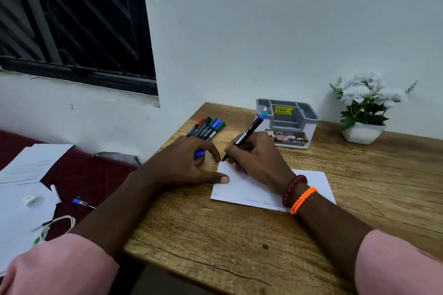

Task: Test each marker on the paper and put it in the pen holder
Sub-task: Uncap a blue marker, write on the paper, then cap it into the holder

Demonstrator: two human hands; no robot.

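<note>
My right hand (257, 158) grips a black marker (249, 132) with a blue-green end, its tip touching the top left corner of the white paper (242, 190) on the wooden desk. My left hand (184, 163) holds a blue cap (199, 154) in its curled fingers, and its thumb presses the paper's left edge. Several capped markers (207, 127) in red, black, green and blue lie side by side behind my left hand. The grey pen holder (286, 118) stands at the back of the desk, behind my right hand.
A white pot of white flowers (364, 112) stands at the back right. Left of the desk (215, 242) a dark red surface carries loose papers (28, 167), a small blue pen (82, 203) and a cord. The wall runs close behind the desk.
</note>
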